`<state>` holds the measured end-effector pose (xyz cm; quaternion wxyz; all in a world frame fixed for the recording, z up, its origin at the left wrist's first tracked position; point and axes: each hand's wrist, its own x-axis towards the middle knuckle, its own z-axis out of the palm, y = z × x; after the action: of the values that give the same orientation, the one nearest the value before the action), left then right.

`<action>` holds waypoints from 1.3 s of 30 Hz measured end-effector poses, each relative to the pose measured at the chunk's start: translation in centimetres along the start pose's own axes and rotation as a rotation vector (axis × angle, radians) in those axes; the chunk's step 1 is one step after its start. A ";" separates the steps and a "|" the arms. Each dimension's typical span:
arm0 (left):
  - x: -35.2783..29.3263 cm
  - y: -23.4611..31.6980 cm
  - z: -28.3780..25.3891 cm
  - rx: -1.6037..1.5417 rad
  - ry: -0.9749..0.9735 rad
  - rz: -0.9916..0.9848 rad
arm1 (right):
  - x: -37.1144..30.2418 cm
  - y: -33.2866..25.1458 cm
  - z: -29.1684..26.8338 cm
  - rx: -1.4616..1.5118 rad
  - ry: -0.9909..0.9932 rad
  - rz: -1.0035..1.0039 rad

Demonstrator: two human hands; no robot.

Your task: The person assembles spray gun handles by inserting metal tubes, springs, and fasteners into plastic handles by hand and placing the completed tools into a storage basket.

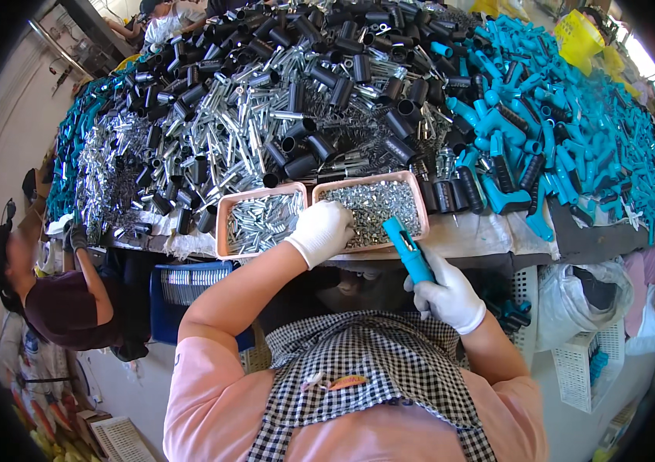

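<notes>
My right hand (450, 296), in a white glove, is wrapped round a teal plastic tool housing (417, 266). The housing tilts upward, its slotted top end near the table's front edge. My left hand (323, 233), also gloved in white, reaches into a pink tray of small shiny metal pieces (389, 202). Its fingers are curled at the tray's left side, and whatever they pinch is hidden. Beside it, partly behind my left wrist, stands a second pink tray (223, 231) with short metal pins (262, 219).
Black tubes (296, 146) and silver rods (242, 115) are heaped behind the trays. Teal housings (566, 138) pile up on the right. Loose springs (112, 154) lie at the left. A person (58, 300) works at the left; a blue crate (169, 308) stands below the table.
</notes>
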<state>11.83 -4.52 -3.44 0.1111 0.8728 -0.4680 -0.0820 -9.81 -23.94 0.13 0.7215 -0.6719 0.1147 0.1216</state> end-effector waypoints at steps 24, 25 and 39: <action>-1.2 0.9 1.9 -0.260 0.428 0.004 | 1.0 4.0 0.8 0.865 -0.141 0.143; -1.4 1.0 1.5 -0.309 0.469 0.042 | 1.1 4.0 0.7 0.866 -0.145 0.148; -3.4 3.8 -1.7 -0.665 0.270 0.430 | 1.0 1.4 2.0 0.731 -0.268 0.229</action>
<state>7.32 -3.49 -0.65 0.4617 0.6746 -0.5691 -0.0886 -9.30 -21.86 -1.42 0.9032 -0.3324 0.1295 0.2388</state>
